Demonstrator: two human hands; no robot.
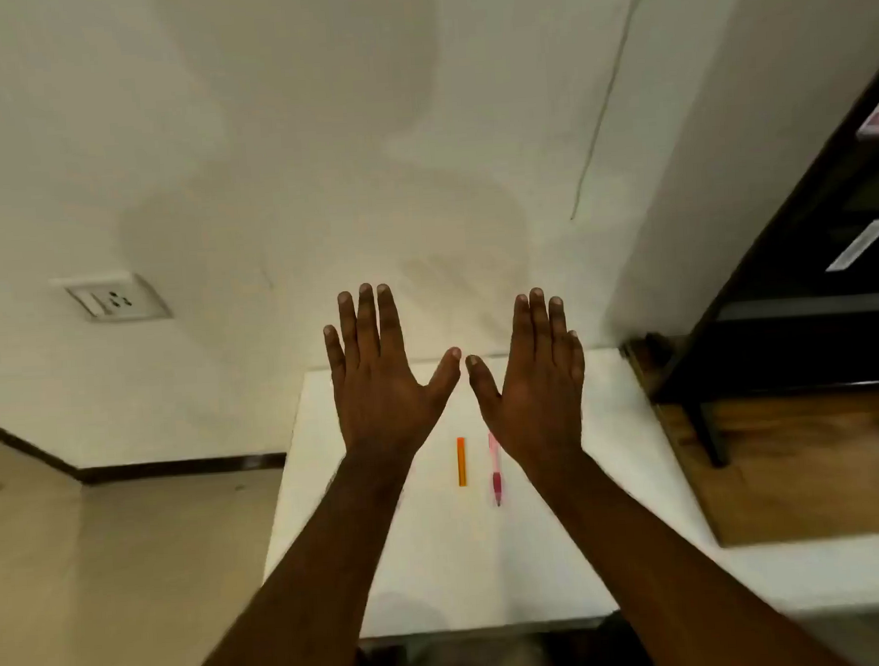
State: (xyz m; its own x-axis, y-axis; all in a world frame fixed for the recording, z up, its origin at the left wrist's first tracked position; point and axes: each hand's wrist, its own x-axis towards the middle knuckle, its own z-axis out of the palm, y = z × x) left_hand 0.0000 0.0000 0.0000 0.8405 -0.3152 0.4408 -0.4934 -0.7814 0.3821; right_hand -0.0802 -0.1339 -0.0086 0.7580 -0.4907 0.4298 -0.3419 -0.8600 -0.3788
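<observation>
Both of my hands are held up in the air above a white table point(441, 564), backs toward the camera. My left hand point(379, 383) has its fingers straight and spread, and it holds nothing. My right hand point(533, 383) is likewise flat with fingers straight, thumb tips nearly meeting between the hands. On the table below them lie a short orange stick-like cap or tube point(461, 461) and a pink pen point(496, 476), side by side and pointing away from me. The right wrist covers the pen's far end.
A white wall stands behind the table, with a wall socket point(114, 299) at the left. A dark shelf unit point(811, 310) and a wooden surface point(805, 465) are at the right. Beige floor lies at the left.
</observation>
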